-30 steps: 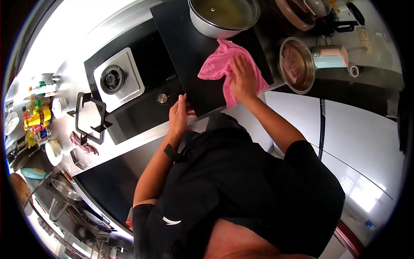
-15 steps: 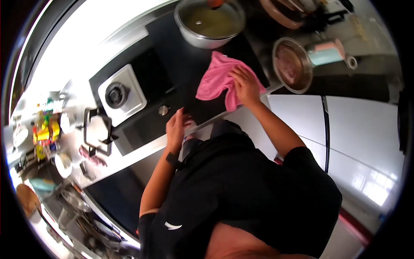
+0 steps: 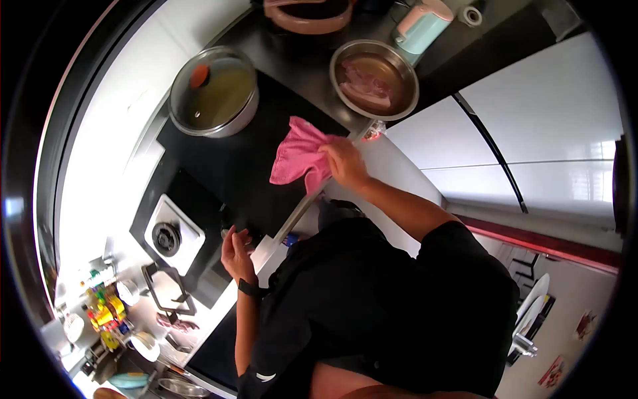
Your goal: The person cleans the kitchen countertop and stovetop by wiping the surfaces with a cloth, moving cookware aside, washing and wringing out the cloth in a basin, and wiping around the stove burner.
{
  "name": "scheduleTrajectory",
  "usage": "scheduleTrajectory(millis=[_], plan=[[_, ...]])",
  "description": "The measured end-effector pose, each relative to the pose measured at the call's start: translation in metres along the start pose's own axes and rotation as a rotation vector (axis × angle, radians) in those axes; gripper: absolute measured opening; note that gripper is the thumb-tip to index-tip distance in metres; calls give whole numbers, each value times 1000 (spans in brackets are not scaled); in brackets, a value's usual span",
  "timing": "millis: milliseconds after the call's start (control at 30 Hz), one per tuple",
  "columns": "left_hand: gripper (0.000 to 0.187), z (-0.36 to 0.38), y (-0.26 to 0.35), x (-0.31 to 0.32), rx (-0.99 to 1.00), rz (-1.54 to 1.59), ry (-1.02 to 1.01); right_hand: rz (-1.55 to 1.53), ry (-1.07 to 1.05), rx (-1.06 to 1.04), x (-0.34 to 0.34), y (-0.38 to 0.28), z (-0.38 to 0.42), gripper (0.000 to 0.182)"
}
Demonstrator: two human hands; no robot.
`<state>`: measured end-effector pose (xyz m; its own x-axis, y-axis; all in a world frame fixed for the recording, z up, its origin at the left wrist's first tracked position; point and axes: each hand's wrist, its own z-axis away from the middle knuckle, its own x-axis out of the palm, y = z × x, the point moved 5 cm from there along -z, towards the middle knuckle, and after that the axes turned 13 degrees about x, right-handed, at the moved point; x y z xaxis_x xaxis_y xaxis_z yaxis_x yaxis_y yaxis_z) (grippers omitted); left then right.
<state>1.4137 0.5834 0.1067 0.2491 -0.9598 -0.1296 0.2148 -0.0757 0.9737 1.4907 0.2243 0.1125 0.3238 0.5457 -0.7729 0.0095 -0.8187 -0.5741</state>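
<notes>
My right hand (image 3: 344, 163) is closed on one edge of a pink cloth (image 3: 296, 156), whose bunched folds lie on the black glass cooktop (image 3: 246, 166) near its front edge. Farther left, my left hand (image 3: 237, 254) hovers by the cooktop's front edge with loosely bent fingers, holding nothing. A dark watch is on that wrist. To the left sits a burner (image 3: 166, 238) on a square metal plate. At the back of the cooktop stands a lidded pot (image 3: 232, 120) with yellowish contents under the glass and an orange knob.
A steel bowl (image 3: 339, 83) with raw meat in liquid stands right of the cooktop, beside a mint and pink kettle (image 3: 420, 33). A black pan support (image 3: 166, 287), bottles and white bowls crowd the left counter. White cabinets (image 3: 538, 100) are on the right.
My view has swung to the right. The cloth is more gathered, and my right hand now grips its edge, where before the hand lay flatter on it.
</notes>
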Motion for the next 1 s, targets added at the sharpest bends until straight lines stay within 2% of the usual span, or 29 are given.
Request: scheduleTrajectory(millis=[33, 100, 133, 200, 233, 300, 333, 400, 433, 500, 533, 600, 633, 700, 767, 900, 1000], plan=[[34, -1, 8, 1, 26, -49, 24, 3, 16, 19, -5, 3, 8, 17], [32, -5, 21, 3, 80, -116, 76, -457, -262, 463, 1, 26, 26, 19], [32, -8, 26, 6, 101, -122, 69, -462, -256, 472, 0, 33, 33, 19], [32, -15, 36, 13, 123, -136, 60, -1076, -387, 1012, 12, 61, 55, 25], [32, -19, 42, 21, 139, -118, 29, -1082, -388, 1019, 8, 70, 58, 25], [33, -26, 55, 41, 158, -105, -2, -1439, -352, 1455, -6, 73, 65, 27], [33, -28, 61, 55, 131, -65, -27, -1448, -354, 1462, -14, 77, 65, 27], [34, -23, 85, 87, 61, -21, -63, -1548, -319, 1703, -24, 88, 75, 31], [34, -21, 93, 100, 62, -29, -68, -1556, -316, 1707, -30, 94, 79, 31], [34, -16, 99, 129, 28, 8, -242, -1665, -266, 1682, -41, 105, 90, 35], [34, -14, 99, 139, 33, 0, -253, -1678, -257, 1682, -46, 111, 97, 35], [38, -4, 95, 172, -141, 135, -510, -1723, -136, 1592, -63, 122, 114, 36], [38, -4, 96, 185, -135, 139, -527, -1727, -115, 1582, -73, 122, 120, 36], [42, 11, 85, 218, -358, 352, -711, -1744, 54, 1657, -97, 125, 136, 33], [44, 20, 72, 248, -395, 373, -751, -1681, 53, 1648, -110, 140, 149, 35], [53, 37, 57, 310, -592, 385, -859, -1733, 30, 1485, -131, 172, 149, 39], [58, 36, 43, 350, -672, 518, -801, -1672, -21, 1480, -144, 187, 137, 40]])
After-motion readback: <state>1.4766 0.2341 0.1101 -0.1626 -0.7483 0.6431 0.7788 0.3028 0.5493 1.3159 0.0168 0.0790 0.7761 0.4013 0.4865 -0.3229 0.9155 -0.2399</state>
